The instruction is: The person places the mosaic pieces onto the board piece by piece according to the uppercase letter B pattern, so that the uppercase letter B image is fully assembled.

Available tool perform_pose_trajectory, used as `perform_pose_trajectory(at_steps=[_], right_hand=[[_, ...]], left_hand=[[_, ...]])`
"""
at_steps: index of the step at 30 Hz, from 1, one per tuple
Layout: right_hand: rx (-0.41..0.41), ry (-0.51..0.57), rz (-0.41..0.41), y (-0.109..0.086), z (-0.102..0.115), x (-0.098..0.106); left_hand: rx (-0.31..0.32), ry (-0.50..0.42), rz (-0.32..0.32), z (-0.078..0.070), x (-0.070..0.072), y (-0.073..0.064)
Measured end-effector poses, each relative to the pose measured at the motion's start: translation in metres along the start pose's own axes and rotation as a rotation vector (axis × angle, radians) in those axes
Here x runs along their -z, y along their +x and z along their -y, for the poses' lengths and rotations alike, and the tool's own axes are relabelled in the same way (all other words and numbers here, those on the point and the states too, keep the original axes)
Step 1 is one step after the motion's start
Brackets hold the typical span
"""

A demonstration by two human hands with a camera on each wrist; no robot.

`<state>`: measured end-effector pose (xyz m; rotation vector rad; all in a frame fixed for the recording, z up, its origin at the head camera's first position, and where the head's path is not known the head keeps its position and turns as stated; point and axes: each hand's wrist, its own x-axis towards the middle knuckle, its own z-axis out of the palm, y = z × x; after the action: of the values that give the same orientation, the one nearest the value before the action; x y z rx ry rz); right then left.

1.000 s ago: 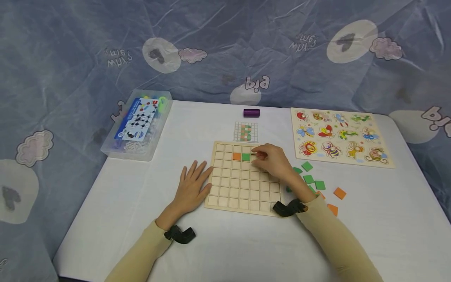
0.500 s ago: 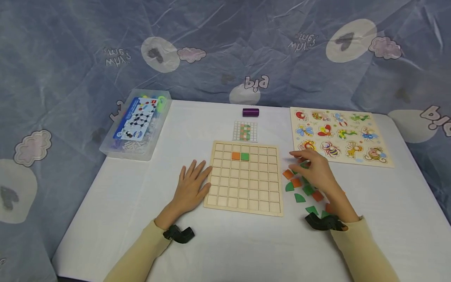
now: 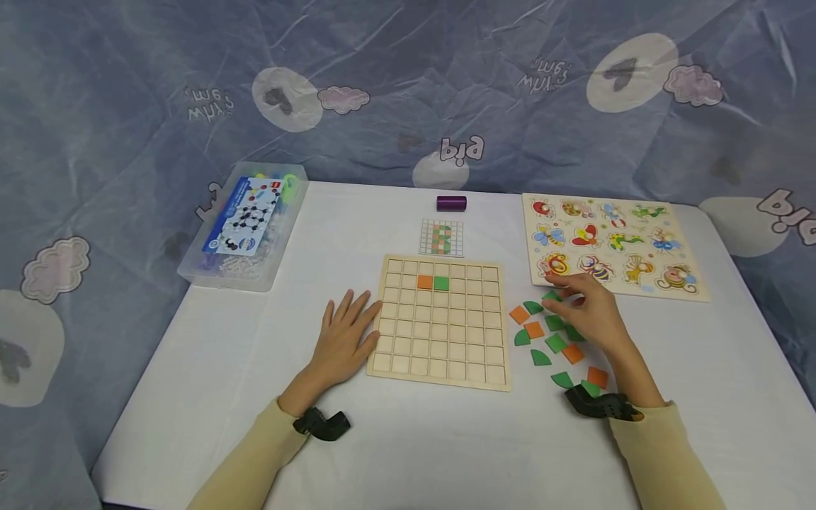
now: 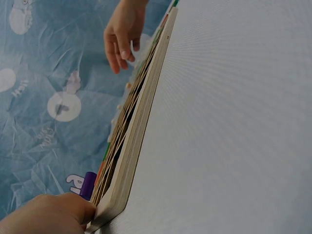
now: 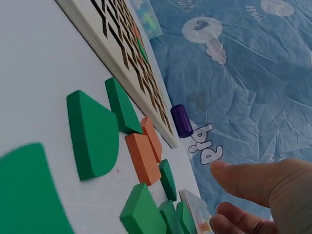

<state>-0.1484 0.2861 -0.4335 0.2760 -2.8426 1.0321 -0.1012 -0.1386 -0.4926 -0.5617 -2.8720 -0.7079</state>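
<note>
Hovering just above the loose tiles [image 3: 556,343], the right hand [image 3: 596,308] has its grip moderately wide, thumb and fingertips apart with a gap between them; the left hand [image 3: 344,340] lies with its grip spread wide and fingers straight, touching the left edge of the grid board [image 3: 438,349]. The board lies flat on the tabletop [image 3: 408,460] between the hands; in its second row from the far side sit an orange square [image 3: 424,282] and, touching side by side, a green square [image 3: 441,283]. The loose tiles lie scattered to the right of the board, orange squares among green squares and green quarter-rounds; some are partly hidden by the right hand. Just beyond the board lies a small pattern card [image 3: 442,238], with a purple cylinder [image 3: 451,204] on its side behind it; at the far right is a bug puzzle [image 3: 616,244], its near edge partly covered by the right fingertips; at the far left stands a clear plastic box [image 3: 258,281] with a blue label [image 3: 248,216]; a patterned blue cloth [image 3: 395,71] hangs behind.
</note>
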Motion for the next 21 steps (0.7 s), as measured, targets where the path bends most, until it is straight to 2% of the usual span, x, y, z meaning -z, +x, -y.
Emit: perform_pose_trajectory(at_steps=[10,21], right_hand=[[0.033,0.008,0.029,0.001,-0.004,-0.006],[0.013,-0.024,0.083,0.0,-0.008,-0.013]], left_hand=[[0.006,-0.003,0.007,0.0,0.001,0.0],[0.007,-0.001,0.009,0.0,0.0,0.0]])
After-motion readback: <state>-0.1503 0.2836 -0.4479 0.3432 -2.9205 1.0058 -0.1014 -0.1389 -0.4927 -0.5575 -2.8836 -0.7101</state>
